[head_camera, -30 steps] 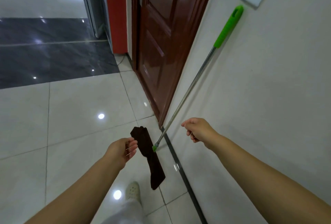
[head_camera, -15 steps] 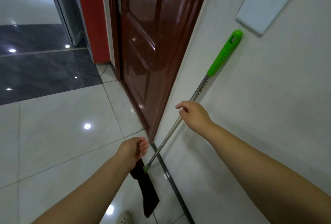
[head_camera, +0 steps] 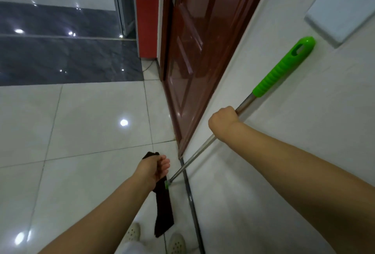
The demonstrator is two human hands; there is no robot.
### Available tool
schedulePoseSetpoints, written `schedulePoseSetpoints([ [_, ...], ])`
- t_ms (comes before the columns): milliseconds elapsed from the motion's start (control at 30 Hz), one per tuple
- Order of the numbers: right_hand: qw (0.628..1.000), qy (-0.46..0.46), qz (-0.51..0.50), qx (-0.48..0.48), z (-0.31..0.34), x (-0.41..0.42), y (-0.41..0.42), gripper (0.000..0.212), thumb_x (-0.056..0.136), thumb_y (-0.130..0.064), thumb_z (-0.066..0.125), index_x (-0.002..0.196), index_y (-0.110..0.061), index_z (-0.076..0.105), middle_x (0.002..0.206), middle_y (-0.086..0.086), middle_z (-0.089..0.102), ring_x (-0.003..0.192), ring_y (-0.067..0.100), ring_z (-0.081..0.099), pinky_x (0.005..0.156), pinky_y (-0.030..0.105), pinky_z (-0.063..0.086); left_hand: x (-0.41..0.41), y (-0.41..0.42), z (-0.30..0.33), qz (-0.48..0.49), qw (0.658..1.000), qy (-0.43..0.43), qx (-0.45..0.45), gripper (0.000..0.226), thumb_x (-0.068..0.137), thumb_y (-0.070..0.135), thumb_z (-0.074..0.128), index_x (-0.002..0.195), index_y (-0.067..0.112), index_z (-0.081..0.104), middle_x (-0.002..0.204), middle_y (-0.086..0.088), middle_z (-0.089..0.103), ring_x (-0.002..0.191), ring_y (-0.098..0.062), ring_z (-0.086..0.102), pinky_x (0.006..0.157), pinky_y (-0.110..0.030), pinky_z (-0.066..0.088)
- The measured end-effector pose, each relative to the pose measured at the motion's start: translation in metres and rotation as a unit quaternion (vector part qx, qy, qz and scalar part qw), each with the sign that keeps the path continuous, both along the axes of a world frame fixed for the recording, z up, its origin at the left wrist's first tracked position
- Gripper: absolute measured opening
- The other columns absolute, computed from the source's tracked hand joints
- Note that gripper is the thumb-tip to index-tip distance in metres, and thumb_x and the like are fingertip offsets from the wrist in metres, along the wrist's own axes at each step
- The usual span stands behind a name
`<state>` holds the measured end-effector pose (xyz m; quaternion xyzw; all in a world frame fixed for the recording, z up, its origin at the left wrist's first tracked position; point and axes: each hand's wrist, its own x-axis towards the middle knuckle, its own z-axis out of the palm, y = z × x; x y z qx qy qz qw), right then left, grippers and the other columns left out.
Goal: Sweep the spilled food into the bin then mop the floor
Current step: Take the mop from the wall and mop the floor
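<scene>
A mop leans against the white wall, with a metal pole point(head_camera: 194, 155) and a green grip point(head_camera: 284, 66) at its top. Its dark brown flat head point(head_camera: 163, 211) lies on the tiled floor by the skirting. My right hand point(head_camera: 223, 120) grips the metal pole just below the green grip. My left hand point(head_camera: 153, 169) hangs above the mop head with loosely curled fingers and holds nothing. No spilled food and no bin show in this view.
A dark red door point(head_camera: 194, 50) stands just ahead on the right, next to the white wall point(head_camera: 304, 152). The floor is glossy white tile point(head_camera: 81, 121), with a dark tiled strip point(head_camera: 60, 58) further off. My two white shoes point(head_camera: 176, 243) stand by the mop head.
My right hand rose along the wall and closed round the mop pole, which it only reached toward before. My left hand stayed over the mop head. The view moved closer to the wall.
</scene>
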<state>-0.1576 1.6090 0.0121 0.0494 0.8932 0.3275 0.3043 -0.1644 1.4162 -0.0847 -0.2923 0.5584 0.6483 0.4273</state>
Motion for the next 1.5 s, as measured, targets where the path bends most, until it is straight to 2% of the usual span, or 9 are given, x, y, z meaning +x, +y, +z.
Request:
schedulePoseSetpoints([
  [200, 0.997, -0.072, 0.023, 0.016, -0.004, 0.003, -0.008, 0.014, 0.090, -0.007, 0.051, 0.079, -0.015, 0.053, 0.085, -0.005, 0.054, 0.084, 0.015, 0.056, 0.079, 0.025, 0.040, 0.026, -0.008, -0.011, 0.057, 0.998, -0.011, -0.018, 0.018, 0.101, 0.007, 0.038, 0.097, 0.000, 0.054, 0.076, -0.012, 0.057, 0.065, -0.018, 0.053, 0.067, -0.027, 0.047],
  [267, 0.996, -0.068, 0.059, 0.008, 0.000, 0.006, -0.016, 0.015, 0.093, -0.008, 0.049, 0.100, -0.013, 0.061, 0.105, -0.001, 0.060, 0.096, 0.019, 0.059, 0.083, 0.027, 0.040, 0.034, -0.006, -0.009, 0.055, 0.998, -0.001, -0.021, 0.020, 0.100, 0.005, 0.039, 0.089, 0.000, 0.055, 0.073, -0.012, 0.054, 0.063, -0.018, 0.050, 0.069, -0.026, 0.050],
  [333, 0.994, -0.061, 0.086, 0.004, 0.005, 0.009, -0.027, 0.032, 0.096, -0.009, 0.048, 0.126, -0.012, 0.056, 0.131, 0.003, 0.055, 0.117, 0.024, 0.054, 0.095, 0.032, 0.042, 0.042, -0.003, -0.003, 0.047, 0.999, 0.014, -0.005, 0.025, 0.098, 0.002, 0.042, 0.076, 0.002, 0.054, 0.068, -0.011, 0.051, 0.058, -0.018, 0.046, 0.051, -0.019, 0.048],
  [533, 0.986, -0.040, 0.164, 0.015, 0.023, 0.009, -0.056, 0.036, 0.096, -0.011, 0.046, 0.130, -0.016, 0.055, 0.133, 0.001, 0.054, 0.120, 0.025, 0.053, 0.092, 0.036, 0.043, 0.060, 0.015, -0.003, 0.029, 0.999, 0.025, 0.022, 0.016, 0.096, 0.003, 0.045, 0.090, 0.001, 0.059, 0.068, -0.012, 0.057, 0.056, -0.018, 0.053, 0.042, -0.020, 0.051],
  [800, 0.978, 0.010, 0.208, -0.001, 0.058, 0.004, -0.098, 0.032, 0.094, -0.008, 0.047, 0.124, -0.015, 0.057, 0.125, 0.001, 0.058, 0.114, 0.026, 0.055, 0.076, 0.035, 0.037, 0.067, -0.002, 0.007, 0.104, 0.990, 0.017, 0.092, 0.018, 0.099, 0.009, 0.042, 0.095, -0.004, 0.055, 0.089, -0.020, 0.066, 0.079, -0.027, 0.066, 0.065, -0.034, 0.060],
  [1067, 0.979, 0.059, 0.188, -0.053, 0.077, 0.001, -0.164, 0.022, 0.093, -0.013, 0.050, 0.113, -0.017, 0.057, 0.101, 0.000, 0.054, 0.084, 0.024, 0.049, 0.067, 0.034, 0.035, 0.040, -0.066, 0.031, 0.176, 0.974, 0.036, 0.140, 0.026, 0.102, 0.015, 0.038, 0.092, -0.006, 0.050, 0.095, -0.021, 0.056, 0.106, -0.034, 0.056, 0.094, -0.042, 0.047],
  [1167, 0.978, 0.070, 0.170, -0.095, 0.078, -0.009, -0.197, 0.019, 0.092, -0.017, 0.052, 0.110, -0.018, 0.059, 0.095, -0.001, 0.052, 0.083, 0.024, 0.050, 0.068, 0.035, 0.037, 0.029, -0.103, 0.036, 0.215, 0.963, 0.038, 0.159, 0.029, 0.103, 0.015, 0.037, 0.110, -0.011, 0.049, 0.101, -0.021, 0.057, 0.120, -0.032, 0.052, 0.096, -0.041, 0.045],
  [1333, 0.968, 0.082, 0.166, -0.170, 0.068, -0.023, -0.265, 0.011, 0.091, -0.017, 0.054, 0.101, -0.019, 0.058, 0.087, -0.001, 0.054, 0.081, 0.022, 0.051, 0.069, 0.032, 0.038, 0.024, -0.174, 0.043, 0.267, 0.945, 0.055, 0.180, 0.027, 0.102, 0.010, 0.035, 0.089, -0.006, 0.053, 0.083, -0.011, 0.050, 0.090, -0.023, 0.055, 0.096, -0.036, 0.044],
  [1500, 0.961, 0.060, 0.168, -0.210, 0.043, -0.029, -0.335, 0.023, 0.091, -0.012, 0.052, 0.113, -0.016, 0.060, 0.107, 0.002, 0.061, 0.094, 0.022, 0.058, 0.073, 0.030, 0.040, 0.017, -0.234, 0.024, 0.306, 0.934, 0.077, 0.166, 0.036, 0.103, 0.012, 0.030, 0.090, -0.003, 0.061, 0.081, -0.007, 0.045, 0.085, -0.017, 0.058, 0.106, -0.035, 0.038],
])
